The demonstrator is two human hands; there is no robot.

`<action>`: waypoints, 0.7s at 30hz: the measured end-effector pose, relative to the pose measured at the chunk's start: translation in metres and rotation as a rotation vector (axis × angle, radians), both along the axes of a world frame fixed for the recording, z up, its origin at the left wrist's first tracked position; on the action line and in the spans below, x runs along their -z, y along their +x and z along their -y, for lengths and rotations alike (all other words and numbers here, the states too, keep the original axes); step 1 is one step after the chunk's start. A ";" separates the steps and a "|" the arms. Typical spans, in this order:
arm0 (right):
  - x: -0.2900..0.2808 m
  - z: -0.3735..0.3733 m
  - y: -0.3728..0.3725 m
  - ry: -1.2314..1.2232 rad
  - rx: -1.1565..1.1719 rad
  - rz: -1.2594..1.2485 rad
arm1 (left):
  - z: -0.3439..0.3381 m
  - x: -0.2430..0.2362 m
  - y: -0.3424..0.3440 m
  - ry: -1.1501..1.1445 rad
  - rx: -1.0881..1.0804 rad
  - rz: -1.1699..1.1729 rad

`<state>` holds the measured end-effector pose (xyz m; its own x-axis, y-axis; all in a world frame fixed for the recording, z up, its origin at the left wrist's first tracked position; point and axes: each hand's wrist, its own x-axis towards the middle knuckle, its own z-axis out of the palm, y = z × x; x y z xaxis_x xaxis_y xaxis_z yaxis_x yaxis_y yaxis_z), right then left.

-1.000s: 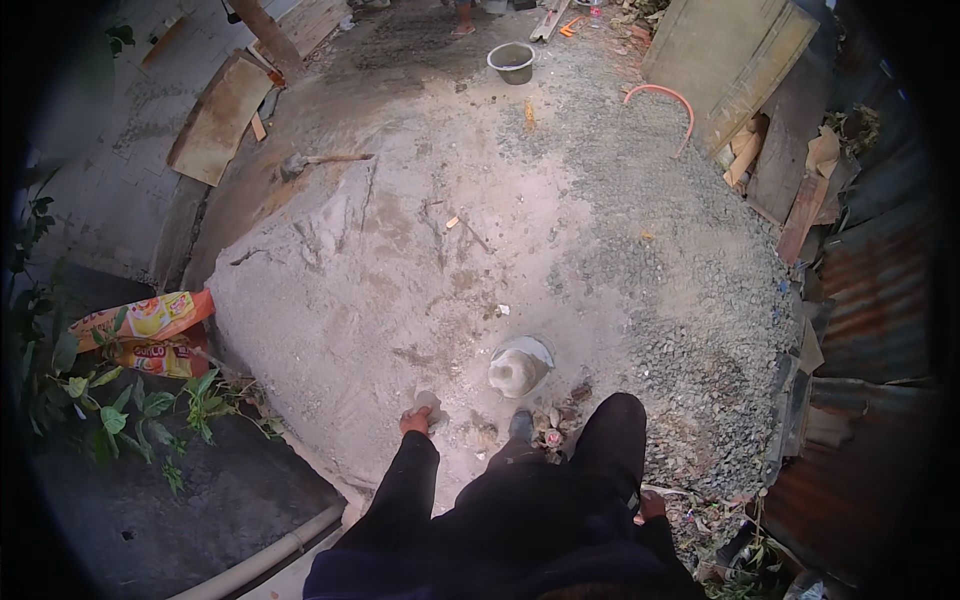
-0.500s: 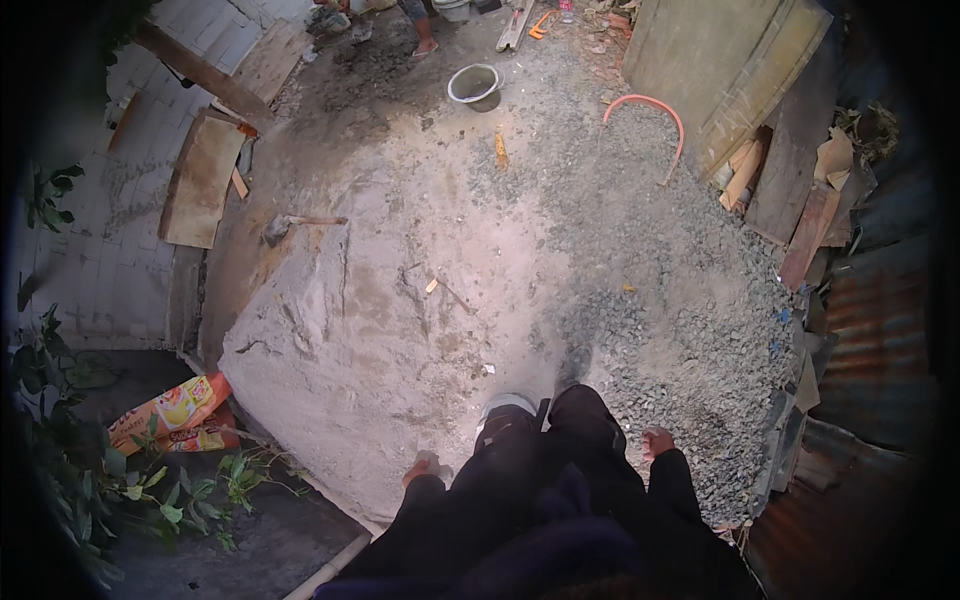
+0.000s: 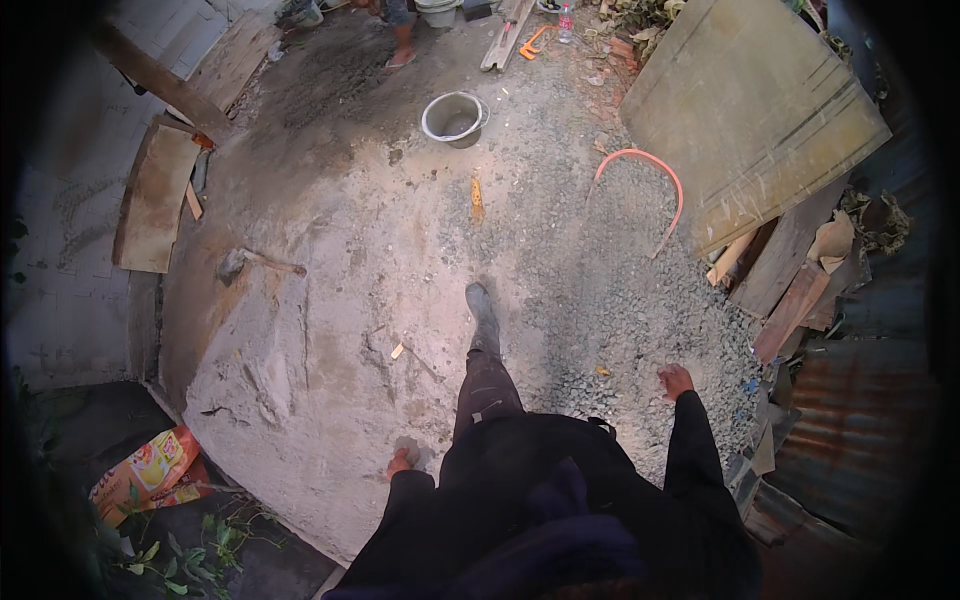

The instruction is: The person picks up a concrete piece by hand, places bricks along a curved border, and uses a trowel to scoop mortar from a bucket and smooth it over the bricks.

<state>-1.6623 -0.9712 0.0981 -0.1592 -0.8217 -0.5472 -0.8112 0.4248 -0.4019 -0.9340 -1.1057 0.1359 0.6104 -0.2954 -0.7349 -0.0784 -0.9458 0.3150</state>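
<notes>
Sandy ground [image 3: 330,400]: pale grey-brown, scuffed and lumpy, filling the centre and lower left of the frame
Gravel [image 3: 640,325]: loose grey stones, right of centre, running to the right-hand rim
Panel [image 3: 750,110]: flat, yellowish-grey, streaked along one side, set aslant at upper right
Sack [image 3: 150,465]: orange with a printed picture, crumpled, at lower left
Hose [image 3: 680,195]: pinkish-orange, bent in an arch on the gravel, upper right of centre
Bucket [image 3: 440,110]: dark grey with a pale rim, upright, upper centre
Boot [image 3: 482,318]: grey and dusty, planted on the sandy ground at mid-frame
Right hand [image 3: 676,381]: above the gravel, right of centre; fingers slightly apart and loosely bent, nothing visible in them
Left hand [image 3: 402,461]: below centre, left of the dark clothing; finger positions cannot be told
Greyish piece [image 3: 408,444]: pale, sand-coloured, rounded, blurred; at the left hand's fingers, below centre; kind and grip cannot be told
</notes>
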 end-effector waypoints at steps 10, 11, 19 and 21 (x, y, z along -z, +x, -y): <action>-0.047 0.150 0.081 0.407 0.519 0.456 | 0.316 0.066 -0.063 -0.088 0.128 -0.129; -0.044 0.167 0.078 0.324 0.316 0.409 | 0.360 0.068 -0.077 -0.096 0.207 -0.065; -0.060 0.354 0.018 0.327 -0.057 0.046 | 0.652 -0.010 -0.212 -0.282 -0.035 -0.319; -0.042 0.388 -0.012 0.128 0.029 0.116 | 0.679 -0.001 -0.220 -0.299 -0.017 -0.328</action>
